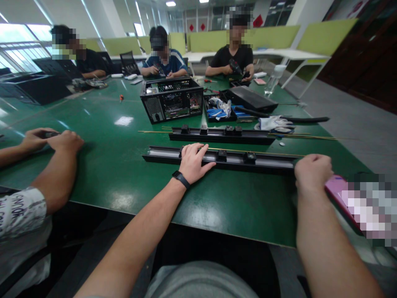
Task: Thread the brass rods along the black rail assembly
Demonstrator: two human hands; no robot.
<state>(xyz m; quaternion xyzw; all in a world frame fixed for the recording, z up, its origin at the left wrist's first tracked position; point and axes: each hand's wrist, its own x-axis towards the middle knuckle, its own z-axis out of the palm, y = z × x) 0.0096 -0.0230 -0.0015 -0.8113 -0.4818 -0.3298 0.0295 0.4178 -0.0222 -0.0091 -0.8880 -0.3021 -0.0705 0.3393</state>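
A long black channel rail [263, 166] with a pale strip inside lies across the green table in front of me. My left hand [194, 162], with a black band on the wrist, rests over its left-middle part, fingers spread. Small black blocks, such as one block [249, 157], sit on the rail right of that hand. A thin brass-coloured rod [248, 152] runs along its far edge. My right hand [314, 169] is closed in a fist at the rail's right end; whatever its fingers hold is hidden. A second black rail [217, 135] with similar blocks lies just beyond.
Farther back stand an opened computer case [172, 103] and a black tray [217, 118] with gloves. Another glove [276, 123] lies to the right, near a clear bottle [275, 78]. A co-worker's hands [58, 140] are at left; several people sit around the table [124, 178].
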